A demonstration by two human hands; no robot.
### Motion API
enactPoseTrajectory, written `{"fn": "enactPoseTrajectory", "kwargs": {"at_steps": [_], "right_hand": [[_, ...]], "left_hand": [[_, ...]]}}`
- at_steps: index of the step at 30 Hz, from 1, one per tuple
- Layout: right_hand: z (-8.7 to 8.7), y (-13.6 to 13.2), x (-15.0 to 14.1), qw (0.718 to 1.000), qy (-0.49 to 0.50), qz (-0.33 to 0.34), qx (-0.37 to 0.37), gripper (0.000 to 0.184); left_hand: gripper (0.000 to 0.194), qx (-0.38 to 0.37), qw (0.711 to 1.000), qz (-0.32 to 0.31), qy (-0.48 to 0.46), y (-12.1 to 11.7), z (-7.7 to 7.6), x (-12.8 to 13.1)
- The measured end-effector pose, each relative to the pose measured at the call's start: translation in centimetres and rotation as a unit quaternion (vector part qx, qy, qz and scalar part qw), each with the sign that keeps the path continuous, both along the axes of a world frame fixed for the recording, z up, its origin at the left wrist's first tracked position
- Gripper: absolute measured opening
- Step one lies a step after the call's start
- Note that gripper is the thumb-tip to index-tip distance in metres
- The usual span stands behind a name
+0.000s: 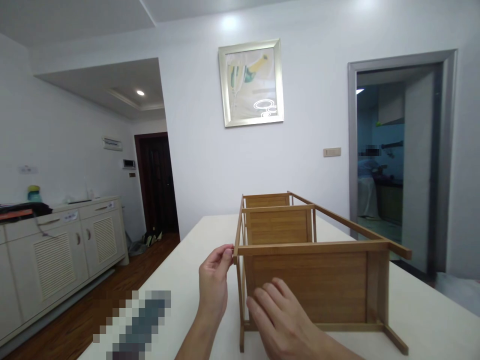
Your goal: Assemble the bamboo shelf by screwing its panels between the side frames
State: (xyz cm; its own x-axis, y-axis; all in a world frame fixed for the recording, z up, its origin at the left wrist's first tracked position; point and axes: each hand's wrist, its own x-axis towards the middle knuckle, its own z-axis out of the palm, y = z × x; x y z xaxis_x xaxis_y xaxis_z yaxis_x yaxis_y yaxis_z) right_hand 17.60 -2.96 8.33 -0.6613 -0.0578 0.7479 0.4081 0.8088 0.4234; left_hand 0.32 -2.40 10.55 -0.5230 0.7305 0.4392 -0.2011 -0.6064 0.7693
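Note:
A wooden shelf rack [311, 285] with several brown panels lies on its side on the white table [187, 250]. At its near upper left corner, my left hand [213, 280] is closed in a pinch, thumb against forefinger. Whatever is between those fingertips is too small to make out. Lower down, my right hand [281, 315] is in front of the nearest panel, by the rack's left side. Its fingers are curled inward and closed, and the back of the hand hides anything they hold.
A blurred-out dark object [140, 325] lies on the table's left side. White cabinets [60, 255] line the left wall. Behind the table, a framed picture [251, 82] hangs on the wall. At right, a person [366, 187] is beyond a grey doorway [352, 150].

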Motion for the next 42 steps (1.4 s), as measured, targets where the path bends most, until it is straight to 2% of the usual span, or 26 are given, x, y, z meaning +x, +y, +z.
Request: {"fn": "enactPoseTrajectory", "kwargs": {"at_steps": [3, 5, 7, 10, 15, 19, 23, 26, 33, 38, 42], "right_hand": [[-3.9, 0.3, 0.2, 0.996, -0.005, -0.032, -0.079, 0.031], [-5.8, 0.8, 0.1, 0.992, 0.011, -0.049, -0.116, 0.03], [-7.0, 1.3, -0.1, 0.988, 0.009, -0.058, -0.141, 0.024], [-7.8, 1.5, -0.3, 0.984, -0.026, -0.062, -0.164, 0.022], [-8.0, 1.2, -0.3, 0.982, -0.038, -0.066, -0.173, 0.02], [-7.7, 1.5, -0.2, 0.977, -0.049, -0.077, -0.192, 0.009], [-7.4, 1.7, 0.0, 0.972, -0.057, -0.089, -0.21, 0.008], [-7.3, 1.7, 0.1, 0.97, -0.064, -0.089, -0.218, 0.019], [-7.1, 1.7, 0.0, 0.971, -0.082, -0.1, -0.202, 0.062], [-7.2, 1.7, -0.1, 0.969, -0.105, -0.127, -0.182, 0.074], [-7.0, 1.6, -0.1, 0.972, -0.099, -0.145, -0.153, 0.075]], "left_hand": [[0.03, 0.008, 1.0, -0.021, -0.012, -0.1, 0.1, 0.0], [0.027, 0.012, 0.999, -0.029, -0.013, -0.1, 0.1, 0.0], [0.026, 0.014, 0.999, -0.035, -0.015, -0.2, 0.1, 0.0], [0.024, 0.017, 0.998, -0.053, -0.026, -0.2, 0.1, 0.0], [0.026, 0.017, 0.996, -0.072, -0.041, -0.2, 0.1, 0.1], [0.029, 0.014, 0.998, -0.045, -0.039, -0.1, 0.0, 0.0], [0.033, 0.013, 0.999, -0.017, -0.026, 0.1, -0.1, -0.1], [0.032, 0.015, 1.0, -0.017, -0.021, 0.1, -0.2, -0.1], [0.028, 0.019, 0.998, -0.048, -0.04, -0.2, -0.1, 0.1], [0.027, 0.021, 0.995, -0.07, -0.064, -0.3, 0.1, 0.3], [0.026, 0.011, 0.996, -0.068, -0.057, -0.2, 0.1, 0.4]]}}
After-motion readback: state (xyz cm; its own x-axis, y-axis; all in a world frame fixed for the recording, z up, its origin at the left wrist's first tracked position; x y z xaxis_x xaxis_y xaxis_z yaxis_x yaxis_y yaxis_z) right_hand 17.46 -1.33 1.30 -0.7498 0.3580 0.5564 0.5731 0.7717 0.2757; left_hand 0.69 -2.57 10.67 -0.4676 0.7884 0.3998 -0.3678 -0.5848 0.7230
